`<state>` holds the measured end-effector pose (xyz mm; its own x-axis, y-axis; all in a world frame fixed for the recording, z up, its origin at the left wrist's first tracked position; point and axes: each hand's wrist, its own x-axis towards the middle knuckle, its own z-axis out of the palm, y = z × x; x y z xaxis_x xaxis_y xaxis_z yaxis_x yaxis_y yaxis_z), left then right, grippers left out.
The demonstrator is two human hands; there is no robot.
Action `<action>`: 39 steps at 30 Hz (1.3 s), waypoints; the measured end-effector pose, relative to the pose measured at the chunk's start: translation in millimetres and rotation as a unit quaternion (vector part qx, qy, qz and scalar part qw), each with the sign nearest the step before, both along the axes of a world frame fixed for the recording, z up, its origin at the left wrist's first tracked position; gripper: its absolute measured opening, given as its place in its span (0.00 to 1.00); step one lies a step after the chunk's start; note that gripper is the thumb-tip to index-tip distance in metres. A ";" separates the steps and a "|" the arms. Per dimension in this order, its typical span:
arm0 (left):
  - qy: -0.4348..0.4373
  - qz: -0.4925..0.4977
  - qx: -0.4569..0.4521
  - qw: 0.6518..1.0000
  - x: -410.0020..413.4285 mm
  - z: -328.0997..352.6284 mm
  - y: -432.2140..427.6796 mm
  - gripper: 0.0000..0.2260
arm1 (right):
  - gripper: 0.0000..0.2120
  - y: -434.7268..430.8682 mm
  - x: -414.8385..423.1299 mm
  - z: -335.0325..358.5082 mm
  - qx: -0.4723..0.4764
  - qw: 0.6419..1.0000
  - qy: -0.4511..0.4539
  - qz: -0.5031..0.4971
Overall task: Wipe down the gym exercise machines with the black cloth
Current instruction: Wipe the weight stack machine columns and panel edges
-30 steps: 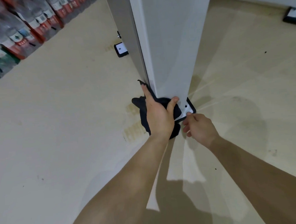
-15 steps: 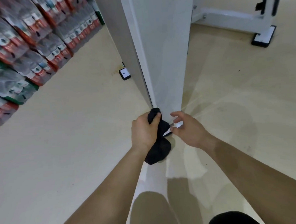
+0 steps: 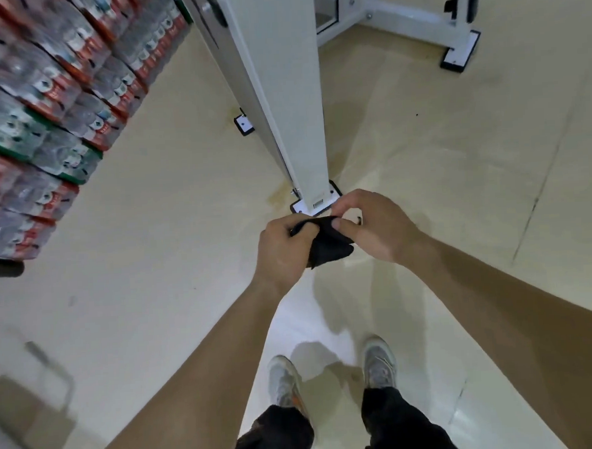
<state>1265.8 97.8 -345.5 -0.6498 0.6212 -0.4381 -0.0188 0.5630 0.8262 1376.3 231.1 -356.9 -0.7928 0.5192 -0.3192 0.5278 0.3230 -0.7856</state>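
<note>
Left hand (image 3: 282, 249): fingers curled round one end of the black cloth (image 3: 326, 248), holding it bunched. Right hand (image 3: 373, 227): thumb and curled fingers pinch the opposite end of the same cloth. The cloth sits between the two hands, with its loose part hanging below the left-hand knuckles. It touches no machine surface.

The white upright post (image 3: 280, 87) of the exercise machine stands just beyond the fingertips of both hands. Its black-edged foot plate (image 3: 300, 207) lies directly ahead of the left hand.

Change from half a second ago:
- The cloth was then held by the left hand alone, against the foot of the post. It is now held by both hands and is clear of the post.
- The right hand was then spread, with its fingers reaching toward the foot plate. It has now closed on the cloth.
- Both hands have drawn back from the post toward the body. The grey shoes (image 3: 284, 379) and black trousers (image 3: 275, 438) now show below the forearms.

Wrapped packs of bottled water (image 3: 41, 100) are stacked well to the left of the left hand. A second white machine frame (image 3: 397, 20) stands far beyond the right hand on the beige floor (image 3: 151, 232).
</note>
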 end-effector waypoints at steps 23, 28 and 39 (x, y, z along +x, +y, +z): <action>0.214 -0.020 -0.002 0.977 80.4 412.1 -74.6 0.18 | 0.05 -30.6 96.7 464.5 0.187 0.980 0.025 0.070; 0.265 -0.015 0.017 0.964 86.9 467.4 -26.6 0.17 | 0.05 28.3 105.6 510.0 0.216 0.972 0.050 0.082; 0.431 0.092 0.064 0.895 73.8 616.6 62.7 0.03 | 0.05 151.2 61.1 631.3 0.243 0.937 0.192 0.164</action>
